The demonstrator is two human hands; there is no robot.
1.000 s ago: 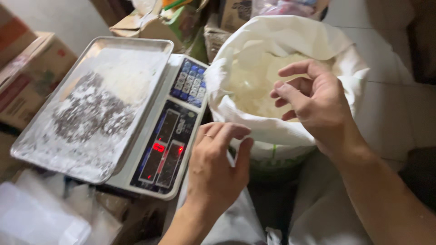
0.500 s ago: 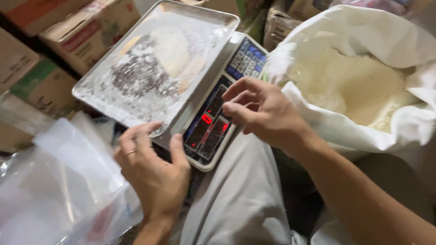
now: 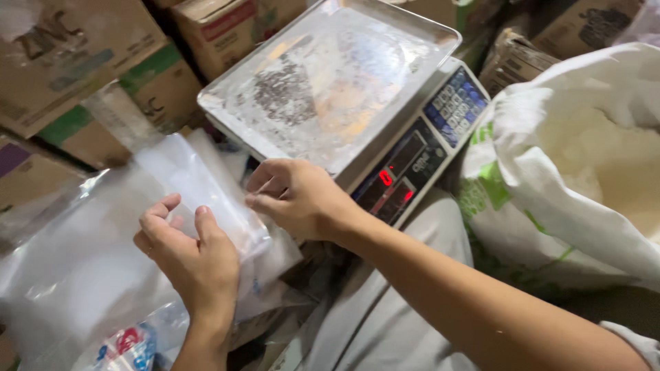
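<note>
From the head camera I look down on my left hand (image 3: 196,264), which rests with fingers loosely curled and apart on a clear plastic bag (image 3: 199,185); the fingertips touch the film but I cannot tell whether they pinch it. My right hand (image 3: 295,199) sits just beside it, its fingers drawn together at the bag's upper edge, apparently nipping the thin plastic between thumb and forefinger. The bag lies flat and looks empty, see-through all the way, spread over a heap of more clear plastic bags (image 3: 62,275) at the lower left; a small printed packet in red and blue (image 3: 127,347) pokes out below my left wrist. Just beyond my right hand stands a digital scale (image 3: 412,161) with a red lit display and a blue keypad. Its steel weighing tray (image 3: 330,69) carries only a thin dusting of white powder and a patch of dark specks near the middle. To the right, close against the scale, a big white woven sack (image 3: 543,199) with green print stands open, rim rolled back, filled with a pale, off-white grainy stuff (image 3: 612,172). Brown cardboard boxes (image 3: 75,75) are stacked behind the scale and along the left side.
</note>
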